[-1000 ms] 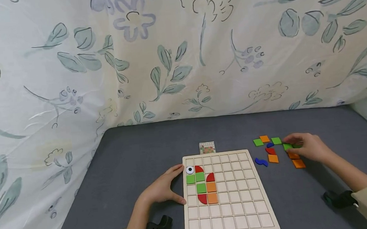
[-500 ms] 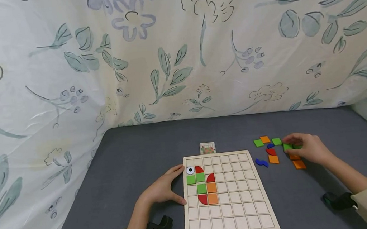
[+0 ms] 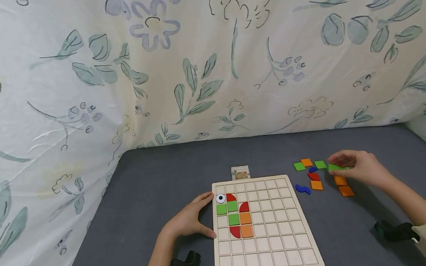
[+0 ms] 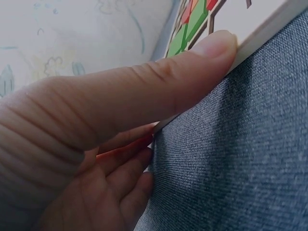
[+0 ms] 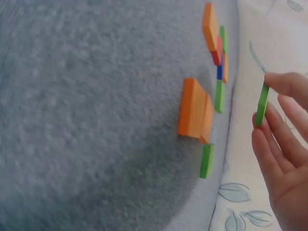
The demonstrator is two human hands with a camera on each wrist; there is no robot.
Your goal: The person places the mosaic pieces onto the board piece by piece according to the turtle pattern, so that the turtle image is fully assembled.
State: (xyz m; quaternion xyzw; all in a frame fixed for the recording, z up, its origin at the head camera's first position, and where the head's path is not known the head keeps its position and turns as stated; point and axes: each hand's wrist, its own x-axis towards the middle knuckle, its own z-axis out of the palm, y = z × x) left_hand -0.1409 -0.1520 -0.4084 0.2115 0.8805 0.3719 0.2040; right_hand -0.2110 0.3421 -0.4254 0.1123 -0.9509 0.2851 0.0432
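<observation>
A thin green square tile (image 5: 262, 103) is pinched between the thumb and fingertips of the right hand (image 3: 361, 169) and is held raised above the dark grey cloth-covered table (image 3: 174, 169). The left hand (image 3: 187, 219) is spread, thumb and fingers well apart, and the left edge of a pale wooden grid board (image 3: 281, 240) is touched by it: the fingers are set near the board's far left corner, the thumb farther down that edge.

Just beside the right hand, two orange square tiles (image 3: 340, 181) are laid on the table, and near them another green tile (image 5: 207, 161) is shown by the right wrist view. Between that hand and the board's right edge are scattered two loose green squares (image 3: 299, 166), two loose orange squares (image 3: 306, 162), a red rounded tile (image 3: 313, 177), a small blue half-round tile (image 3: 312, 169) and a blue wavy tile (image 3: 302, 189).

Toward the board's far left corner, its cells are filled by a white eye tile (image 3: 220, 198), three green squares (image 3: 222, 209), three red quarter-rounds (image 3: 244, 207) and two orange squares (image 3: 245, 218).

A small printed card (image 3: 240, 173) is placed at the board's far edge. The table's far and left edges are bordered by floral cloth (image 3: 205, 125).
</observation>
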